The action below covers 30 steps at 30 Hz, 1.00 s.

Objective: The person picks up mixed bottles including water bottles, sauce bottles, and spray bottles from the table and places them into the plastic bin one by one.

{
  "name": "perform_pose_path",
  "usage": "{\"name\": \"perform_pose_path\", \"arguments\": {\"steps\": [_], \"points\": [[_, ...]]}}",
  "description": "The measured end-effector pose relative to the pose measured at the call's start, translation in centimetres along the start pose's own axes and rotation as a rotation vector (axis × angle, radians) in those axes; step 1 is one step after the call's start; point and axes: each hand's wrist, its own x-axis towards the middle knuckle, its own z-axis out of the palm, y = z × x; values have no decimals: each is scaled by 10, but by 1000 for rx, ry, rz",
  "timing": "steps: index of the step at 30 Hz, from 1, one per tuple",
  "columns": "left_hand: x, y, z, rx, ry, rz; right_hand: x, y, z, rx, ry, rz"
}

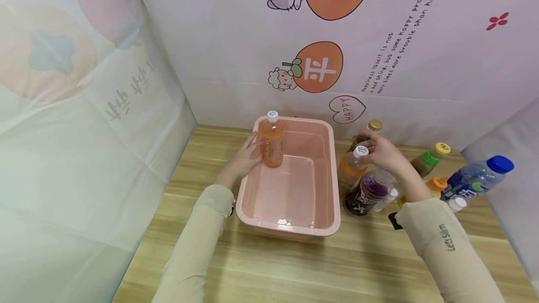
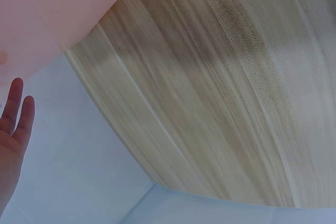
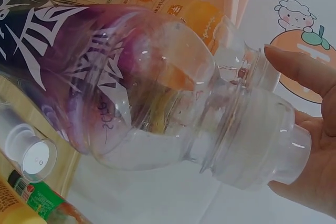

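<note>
My left hand (image 1: 244,160) is at the left rim of a pink plastic tub (image 1: 290,226), its fingers extended beside a bottle of orange drink (image 1: 273,146) that stands upright inside. In the left wrist view, only part of that hand (image 2: 10,140) shows, fingers apart. At the tub's right side, my right hand (image 1: 383,153) is spread around the white cap of a second orange drink bottle (image 1: 350,169). A bottle of purple drink (image 1: 366,195) stands just in front and hides part of the right hand's fingers (image 3: 299,69) in the right wrist view.
Behind the right hand is a gold-capped bottle (image 1: 374,126). Farther right stand a yellow-capped bottle (image 1: 429,159), a blue-capped clear bottle (image 1: 476,179), an orange-capped bottle (image 1: 437,183) and small white-capped bottles. A printed cloth wall (image 1: 236,60) rises behind the wooden table (image 1: 269,270).
</note>
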Motion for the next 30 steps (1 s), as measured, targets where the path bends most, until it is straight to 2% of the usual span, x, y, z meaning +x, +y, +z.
{"name": "perform_pose_path", "arguments": {"steps": [10,18,30], "points": [[-1,-4,2,1,-1,-15,2,-1,2,-40,18,3],[0,-4,3,1,-5,-28,0,-2,-3,-57,74,-22],[5,-5,3,11,15,12,-9,-25,-17,81,176,-5]]}}
